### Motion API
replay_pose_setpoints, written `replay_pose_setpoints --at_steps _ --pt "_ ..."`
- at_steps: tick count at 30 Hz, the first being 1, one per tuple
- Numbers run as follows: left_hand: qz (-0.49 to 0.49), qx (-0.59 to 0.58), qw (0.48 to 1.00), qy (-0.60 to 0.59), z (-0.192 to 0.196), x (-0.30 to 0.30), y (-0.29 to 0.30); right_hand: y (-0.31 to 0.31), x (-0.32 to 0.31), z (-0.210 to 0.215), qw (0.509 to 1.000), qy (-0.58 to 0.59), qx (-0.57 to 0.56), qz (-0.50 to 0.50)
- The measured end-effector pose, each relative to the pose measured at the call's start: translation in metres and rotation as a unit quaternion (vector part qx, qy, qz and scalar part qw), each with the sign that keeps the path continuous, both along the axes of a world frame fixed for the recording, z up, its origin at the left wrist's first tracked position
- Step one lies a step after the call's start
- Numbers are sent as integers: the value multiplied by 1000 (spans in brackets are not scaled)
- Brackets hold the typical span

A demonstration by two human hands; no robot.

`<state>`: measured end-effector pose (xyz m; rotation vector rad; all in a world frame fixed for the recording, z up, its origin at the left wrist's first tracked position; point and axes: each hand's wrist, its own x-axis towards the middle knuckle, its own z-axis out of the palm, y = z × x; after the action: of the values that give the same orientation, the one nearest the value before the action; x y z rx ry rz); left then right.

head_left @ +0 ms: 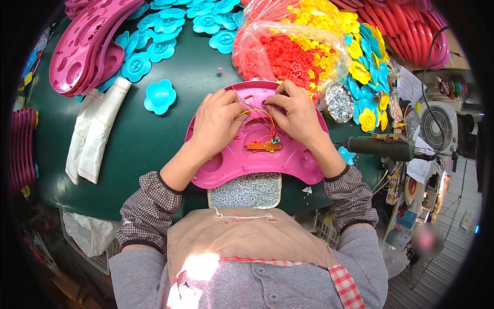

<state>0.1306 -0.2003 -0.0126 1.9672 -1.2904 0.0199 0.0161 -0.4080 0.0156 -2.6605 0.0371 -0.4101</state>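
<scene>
far left: stack of magenta shells (85, 44) piled at the desk (139, 149) edge, looks parked there within reach
white packets (95, 136): lying flat beside the stack, out of the way
cyan flower pieces (159, 96): scattered loose behind the work spot, one sits alone close to the hands
left hand (216, 123): resting on the pink tray (242, 162), fingers curled down and pressed on its upper rim, I'd say to steady it
pink tray: flat on the desk right in front of the person, underside up, so the little circuit board (265, 146) is reachable
wires (257, 114): red and yellow, looping from the board up between the hands
screw tray (246, 190): tucked under the near edge, handy
right hand (296, 116): fingers pinching the wires near the top rim
bag of red and yellow bits (288, 51): just behind
electric screwdriver (381, 147): lying to the right
</scene>
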Motion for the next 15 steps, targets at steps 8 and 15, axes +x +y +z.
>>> replay_pose_setpoints --at_steps 8,15 --pt "11 15 1000 -24 0 -4 0 -2 5 4 999 24 -27 -4" --pt "19 86 991 -99 9 -12 7 -2 10 8 993 44 -108 31"
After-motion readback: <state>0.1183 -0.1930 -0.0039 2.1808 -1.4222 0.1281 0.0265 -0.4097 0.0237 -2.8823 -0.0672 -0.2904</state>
